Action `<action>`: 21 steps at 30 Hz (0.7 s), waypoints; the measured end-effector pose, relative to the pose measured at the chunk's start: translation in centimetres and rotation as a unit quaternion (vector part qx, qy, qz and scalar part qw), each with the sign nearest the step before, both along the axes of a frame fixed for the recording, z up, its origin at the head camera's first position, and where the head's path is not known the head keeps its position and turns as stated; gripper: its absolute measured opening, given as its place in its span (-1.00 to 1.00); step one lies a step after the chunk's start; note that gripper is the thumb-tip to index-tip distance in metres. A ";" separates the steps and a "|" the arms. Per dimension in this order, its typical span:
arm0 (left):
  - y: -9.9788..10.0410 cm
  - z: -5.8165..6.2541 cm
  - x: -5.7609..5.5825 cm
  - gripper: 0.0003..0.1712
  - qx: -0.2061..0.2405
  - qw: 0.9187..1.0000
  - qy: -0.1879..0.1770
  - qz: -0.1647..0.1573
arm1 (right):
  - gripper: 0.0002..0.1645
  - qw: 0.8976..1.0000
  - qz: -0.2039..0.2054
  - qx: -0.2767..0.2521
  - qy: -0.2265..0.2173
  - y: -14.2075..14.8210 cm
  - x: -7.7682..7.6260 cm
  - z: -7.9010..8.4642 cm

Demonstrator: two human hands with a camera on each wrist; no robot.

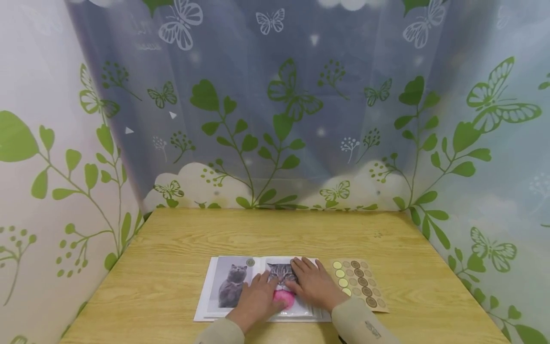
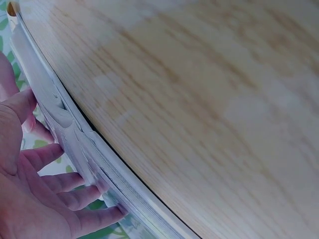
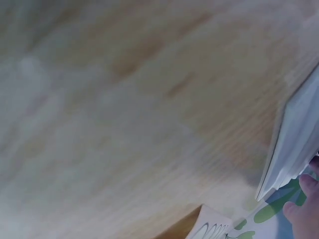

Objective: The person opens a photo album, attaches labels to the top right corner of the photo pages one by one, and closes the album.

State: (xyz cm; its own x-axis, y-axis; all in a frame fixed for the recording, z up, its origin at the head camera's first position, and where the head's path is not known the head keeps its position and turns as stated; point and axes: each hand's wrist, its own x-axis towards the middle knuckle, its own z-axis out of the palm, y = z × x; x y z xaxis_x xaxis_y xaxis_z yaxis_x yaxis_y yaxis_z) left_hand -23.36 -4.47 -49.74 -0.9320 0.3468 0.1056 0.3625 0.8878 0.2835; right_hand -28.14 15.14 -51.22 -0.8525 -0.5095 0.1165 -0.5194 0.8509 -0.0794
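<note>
An open photo album (image 1: 201, 308) lies on the wooden table, with a grey cat picture (image 1: 232, 289) on its left page. The right page carries a tabby cat picture (image 1: 281, 272) with a bright pink patch below the cat's face. My left hand (image 1: 258, 300) rests on the right page with its fingers spread, partly covering that picture. My right hand (image 1: 315, 283) lies on the same page's right side, fingers fairly straight. In the left wrist view, the left hand (image 2: 47, 191) touches the album's pages (image 2: 75, 129). Only part of the right hand (image 3: 305, 211) shows in the right wrist view.
A brown sheet of round stickers (image 1: 358, 282), some yellow and some dark brown, lies right of the album, close to the right sleeve (image 1: 358, 322). The wooden table (image 1: 275, 231) runs back to a patterned curtain (image 1: 240, 157), with more curtain at both sides.
</note>
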 end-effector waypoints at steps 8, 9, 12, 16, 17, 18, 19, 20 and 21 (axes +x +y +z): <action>0.0 -0.1 -0.1 -0.23 0.004 1.000 -0.004 0.003 | -0.14 1.000 0.007 -0.003 0.007 0.2 0.2 -0.7; 0.0 -0.1 -0.1 -0.23 0.005 1.000 -0.005 0.003 | -0.13 1.000 0.005 -0.003 0.004 0.2 0.1 -0.7; 0.0 -0.2 -0.2 -0.22 0.003 1.000 -0.006 0.005 | -0.13 1.000 -0.001 0.000 0.001 0.0 0.0 -0.9; -0.1 -0.3 -0.2 -0.20 0.002 1.000 -0.005 0.006 | -0.13 1.000 -0.006 0.001 -0.005 -0.3 -0.2 -0.8; -0.1 -0.4 -0.2 -0.19 0.002 1.000 -0.004 0.006 | -0.13 1.000 -0.008 0.000 -0.007 -0.3 -0.3 -0.8; -0.1 -0.4 -0.2 -0.19 0.002 1.000 -0.006 0.006 | -0.13 1.000 -0.008 -0.002 -0.008 -0.4 -0.3 -0.7; 0.0 -0.5 -0.2 -0.19 0.002 1.000 -0.007 0.006 | -0.12 1.000 -0.010 0.000 -0.010 -0.5 -0.4 -0.6; 0.0 -0.5 -0.2 -0.19 0.003 1.000 -0.009 0.006 | -0.11 1.000 -0.012 -0.002 -0.012 -0.6 -0.4 -0.6; 0.0 -0.5 -0.2 -0.19 0.001 1.000 -0.010 0.007 | -0.11 1.000 -0.014 -0.001 -0.012 -0.6 -0.4 -0.6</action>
State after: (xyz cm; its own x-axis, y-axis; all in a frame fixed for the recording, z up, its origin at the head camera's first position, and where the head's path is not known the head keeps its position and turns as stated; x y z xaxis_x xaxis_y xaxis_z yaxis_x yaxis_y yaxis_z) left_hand -23.55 -4.50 -50.23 -0.9384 0.3343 0.0875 0.3450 0.8919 0.2924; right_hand -28.55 14.50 -51.80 -0.8686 -0.4860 0.0962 -0.4940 0.8645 -0.0928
